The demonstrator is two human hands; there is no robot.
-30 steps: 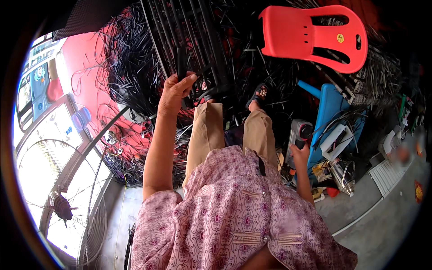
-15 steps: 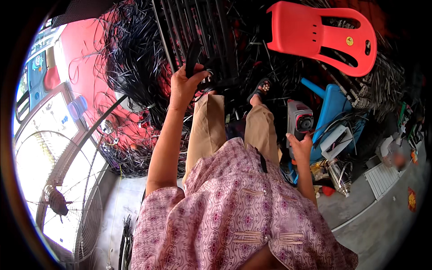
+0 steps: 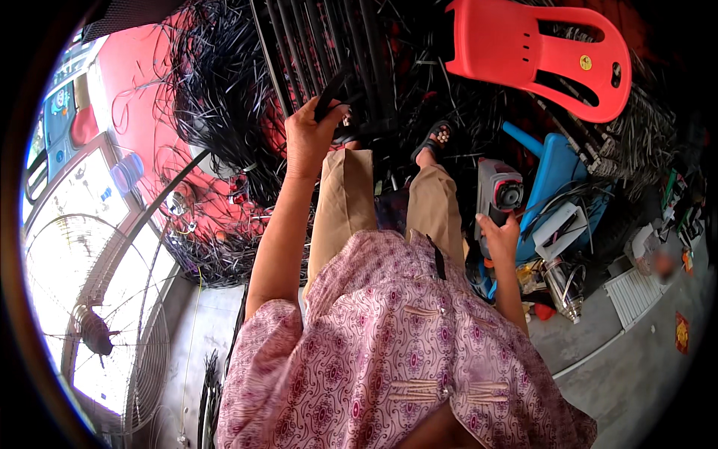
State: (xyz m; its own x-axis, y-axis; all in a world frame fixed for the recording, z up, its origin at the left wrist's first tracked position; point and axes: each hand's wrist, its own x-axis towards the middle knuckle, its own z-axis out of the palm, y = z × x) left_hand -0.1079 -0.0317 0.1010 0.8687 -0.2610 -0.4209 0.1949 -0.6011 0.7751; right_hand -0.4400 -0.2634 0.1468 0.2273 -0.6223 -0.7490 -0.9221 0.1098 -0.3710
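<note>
Left hand (image 3: pixel 310 141) pinches a black strip (image 3: pixel 327 99) near the slatted frame (image 3: pixel 318 46), seemingly unfinished — right hand (image 3: pixel 499 236) grips a power tool (image 3: pixel 496 183), apart from it.

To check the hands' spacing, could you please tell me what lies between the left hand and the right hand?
The head view shows the tan trouser legs between the left hand, holding a black strip, and the right hand, gripping a grey tool.

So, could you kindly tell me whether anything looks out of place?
Yes, at left: black strips lie in a tangled heap, some straying over the red surface, which looks messy. The tool in the right hand shows no obvious damage.
</note>
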